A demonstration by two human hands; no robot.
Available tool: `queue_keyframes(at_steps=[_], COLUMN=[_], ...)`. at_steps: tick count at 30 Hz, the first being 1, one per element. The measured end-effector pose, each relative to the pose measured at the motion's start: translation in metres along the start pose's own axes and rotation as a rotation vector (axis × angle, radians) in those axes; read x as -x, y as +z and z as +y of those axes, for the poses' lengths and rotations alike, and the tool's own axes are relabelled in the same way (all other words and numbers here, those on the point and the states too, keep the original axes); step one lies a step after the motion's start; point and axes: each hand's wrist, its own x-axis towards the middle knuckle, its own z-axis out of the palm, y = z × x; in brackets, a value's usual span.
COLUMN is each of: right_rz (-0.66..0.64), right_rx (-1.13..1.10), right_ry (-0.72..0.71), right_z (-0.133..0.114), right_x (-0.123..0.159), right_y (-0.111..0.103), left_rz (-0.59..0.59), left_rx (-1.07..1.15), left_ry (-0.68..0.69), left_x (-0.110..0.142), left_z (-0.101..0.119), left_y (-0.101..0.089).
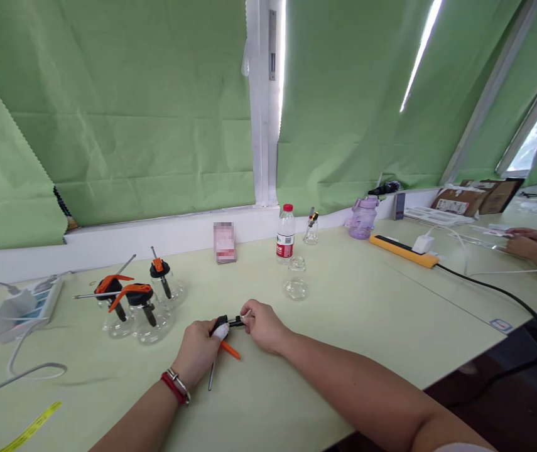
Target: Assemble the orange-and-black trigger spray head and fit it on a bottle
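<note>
My left hand [197, 351] is closed around a black bottle top [222, 322] with an orange lever and a thin metal rod pointing down toward me. At the far end of its black stem, the fingers of my right hand [261, 325] are pinched together. A small pale bit shows at those fingertips, too small to name. Just beyond my right hand stands an open clear glass bottle [295, 285]. To the left are three glass bottles [154, 326] fitted with similar black-and-orange tops, their metal rods sticking out.
Toward the wall stand a red-capped water bottle [286, 237], a glass jar with tools [311, 232], a pink card-like box [225, 243] and a purple bottle [363, 218]. A yellow power strip [402, 250] and cable lie right; a white one [27, 307] left. Another person's hands [529, 243] are far right.
</note>
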Motion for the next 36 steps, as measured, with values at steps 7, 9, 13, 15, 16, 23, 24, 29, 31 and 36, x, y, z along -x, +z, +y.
queue_keyframes(at_steps=[7,9,13,15,16,23,24,29,31,36], right_rz=[0.009,0.013,0.021,0.028,0.029,0.000,-0.002,-0.038,-0.005,0.060], right_rx=[0.023,0.026,0.044,0.050,0.047,-0.029,-0.039,-0.009,0.080,0.377], right_ry=[-0.017,-0.025,-0.034,-0.037,-0.038,0.008,0.014,0.028,0.018,0.057], right_z=[-0.001,0.000,0.001,0.002,0.001,-0.005,-0.006,-0.007,-0.006,-0.002], right_x=[0.000,0.000,-0.001,-0.001,-0.001,0.003,0.003,-0.002,-0.006,-0.011], right_y=[0.000,0.000,0.000,0.000,0.000,-0.004,-0.005,-0.027,-0.042,-0.071], left_rz=[0.003,0.006,0.012,0.013,0.012,0.013,0.014,0.067,0.103,0.135], left_rx=[-0.003,-0.003,-0.007,-0.008,-0.008,-0.012,-0.015,0.042,0.071,0.053], left_ry=[0.003,0.005,0.005,0.002,0.000,-0.011,-0.012,-0.025,-0.027,-0.016], left_x=[0.000,0.000,0.000,0.000,0.000,-0.001,-0.001,-0.008,-0.011,-0.016], left_z=[0.000,0.000,0.000,0.000,0.000,-0.002,-0.003,-0.014,-0.019,-0.028], left_y=[0.000,0.000,0.000,0.000,0.000,0.000,0.000,-0.003,-0.005,-0.007])
